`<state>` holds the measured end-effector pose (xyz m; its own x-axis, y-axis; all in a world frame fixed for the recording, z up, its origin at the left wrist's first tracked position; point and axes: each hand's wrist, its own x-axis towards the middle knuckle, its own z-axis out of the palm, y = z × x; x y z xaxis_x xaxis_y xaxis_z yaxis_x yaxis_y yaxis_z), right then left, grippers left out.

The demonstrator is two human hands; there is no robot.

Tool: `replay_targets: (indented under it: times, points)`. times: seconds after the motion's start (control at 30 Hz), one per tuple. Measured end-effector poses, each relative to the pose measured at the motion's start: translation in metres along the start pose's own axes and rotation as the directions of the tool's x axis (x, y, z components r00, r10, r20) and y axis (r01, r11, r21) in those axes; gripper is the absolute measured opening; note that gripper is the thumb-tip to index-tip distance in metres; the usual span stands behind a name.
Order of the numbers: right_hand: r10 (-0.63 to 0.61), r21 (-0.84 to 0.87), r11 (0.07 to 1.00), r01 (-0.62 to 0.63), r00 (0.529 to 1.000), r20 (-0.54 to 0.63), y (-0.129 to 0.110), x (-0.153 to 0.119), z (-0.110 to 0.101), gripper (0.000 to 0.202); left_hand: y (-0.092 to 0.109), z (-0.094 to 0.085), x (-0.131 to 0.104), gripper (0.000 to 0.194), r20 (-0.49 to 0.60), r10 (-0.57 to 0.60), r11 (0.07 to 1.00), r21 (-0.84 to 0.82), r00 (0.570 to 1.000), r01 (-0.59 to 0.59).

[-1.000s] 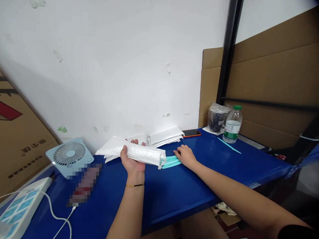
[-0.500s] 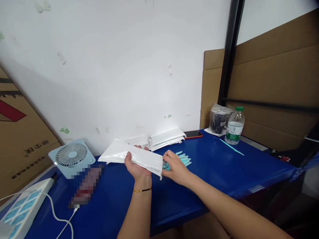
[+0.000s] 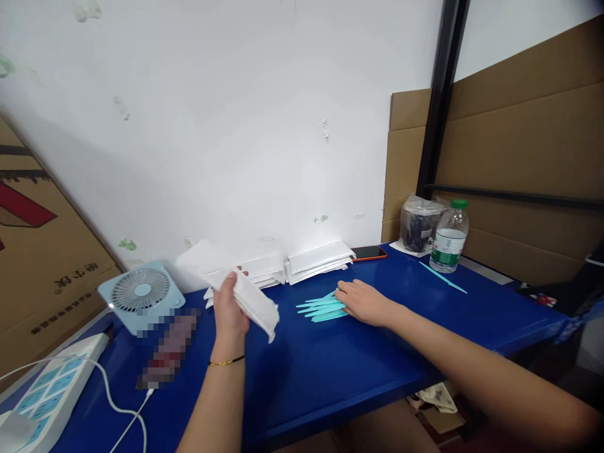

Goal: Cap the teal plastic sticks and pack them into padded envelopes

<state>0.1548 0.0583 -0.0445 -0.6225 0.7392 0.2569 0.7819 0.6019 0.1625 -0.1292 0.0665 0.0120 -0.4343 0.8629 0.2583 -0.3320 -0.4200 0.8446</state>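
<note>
A white padded envelope (image 3: 252, 302) is gripped in my left hand (image 3: 231, 308), tilted with its lower end toward the right, over the blue table (image 3: 302, 384). My right hand (image 3: 361, 302) rests on the right end of a pile of turquoise plastic sticks (image 3: 323, 307), its fingertips curled down over them; whether it pinches any is hidden. Behind the hands, two stacks of white envelopes lie against the wall, one at the left (image 3: 264, 269) and one at the right (image 3: 321, 260).
A fan (image 3: 141, 292), a power strip (image 3: 59, 390) with white cables and a blurred item (image 3: 170, 349) are at the left. At the right are a phone (image 3: 370, 253), a wrapped dark container (image 3: 418, 226), a water bottle (image 3: 449, 242) and a single turquoise stick (image 3: 443, 277).
My left hand has moved left with the envelope, tilting it more steeply. My right hand has left the envelope's open end and moved right onto the turquoise sticks.
</note>
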Motion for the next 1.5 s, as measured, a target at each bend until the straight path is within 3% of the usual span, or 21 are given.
replay_targets:
  times: [0.07, 0.1, 0.17, 0.23, 0.3, 0.4, 0.5, 0.57, 0.7, 0.77, 0.9, 0.97, 1.1, 1.17, 1.33, 1.5]
  points:
    - [-0.074, 0.000, 0.997, 0.074, 0.997, 0.032, 0.011, -0.003, 0.002, 0.015, 0.003, -0.007, -0.006, 0.053, 0.223, -0.028, 0.948, 0.315, 0.974, -0.045]
    - [-0.098, 0.014, 0.995, 0.097, 0.994, 0.043, 0.014, -0.004, 0.002, 0.019, 0.005, -0.010, -0.012, 0.060, 0.354, -0.068, 0.880, 0.462, 0.933, -0.111]
    - [-0.118, 0.067, 0.991, 0.114, 0.991, 0.064, 0.018, -0.005, 0.003, 0.031, 0.007, -0.013, -0.031, 0.067, 0.584, -0.157, 0.713, 0.625, 0.796, -0.318]
    - [-0.098, 0.139, 0.987, 0.086, 0.992, 0.082, 0.021, -0.007, 0.003, 0.044, 0.007, -0.015, -0.053, 0.070, 0.721, -0.243, 0.579, 0.644, 0.649, -0.499]
    - [-0.055, 0.232, 0.972, 0.032, 0.994, 0.091, 0.028, -0.008, 0.002, 0.051, 0.002, -0.014, -0.075, 0.077, 0.767, -0.337, 0.476, 0.639, 0.546, -0.605]
    - [0.039, 0.399, 0.915, -0.055, 0.998, 0.048, 0.045, -0.005, 0.004, 0.034, -0.015, -0.009, -0.106, 0.096, 0.775, -0.438, 0.378, 0.618, 0.455, -0.689]
    - [0.135, 0.473, 0.872, -0.125, 0.991, 0.013, 0.065, 0.007, 0.013, 0.021, -0.038, 0.002, -0.130, 0.108, 0.780, -0.485, 0.362, 0.590, 0.394, -0.722]
    - [0.174, 0.487, 0.855, -0.177, 0.983, 0.052, 0.076, 0.017, 0.021, 0.017, -0.047, 0.013, -0.141, 0.108, 0.792, -0.484, 0.380, 0.572, 0.371, -0.727]
    - [0.170, 0.524, 0.822, -0.222, 0.975, 0.146, 0.088, 0.035, 0.036, 0.013, -0.041, 0.035, -0.131, 0.093, 0.807, -0.505, 0.422, 0.542, 0.308, -0.727]
    - [0.137, 0.543, 0.813, -0.207, 0.976, 0.168, 0.090, 0.041, 0.041, 0.012, -0.035, 0.044, -0.107, 0.071, 0.801, -0.487, 0.398, 0.559, 0.349, -0.727]
    - [0.081, 0.585, 0.795, -0.163, 0.983, 0.164, 0.083, 0.049, 0.045, 0.014, -0.044, 0.049, -0.041, 0.044, 0.745, -0.322, 0.273, 0.663, 0.583, -0.697]
    - [0.070, 0.603, 0.788, -0.125, 0.991, 0.114, 0.074, 0.053, 0.042, 0.014, -0.059, 0.045, -0.016, 0.039, 0.730, -0.250, 0.235, 0.683, 0.636, -0.692]
    - [0.046, 0.632, 0.775, -0.013, 0.998, -0.036, 0.054, 0.058, 0.035, 0.011, -0.086, 0.034, 0.005, 0.024, 0.731, -0.268, 0.242, 0.682, 0.628, -0.690]
    - [0.039, 0.627, 0.779, 0.004, 0.998, -0.055, 0.051, 0.060, 0.036, 0.010, -0.093, 0.029, 0.008, 0.019, 0.722, -0.289, 0.238, 0.690, 0.629, -0.683]
    - [0.110, 0.616, 0.784, -0.082, 0.994, -0.008, 0.069, 0.059, 0.045, 0.014, -0.102, 0.014, 0.023, 0.018, 0.689, -0.275, 0.195, 0.723, 0.671, -0.662]
    - [0.101, 0.630, 0.768, -0.115, 0.993, 0.059, 0.089, 0.043, 0.036, 0.022, -0.110, 0.009, 0.026, 0.025, 0.675, -0.236, 0.237, 0.738, 0.699, -0.632]
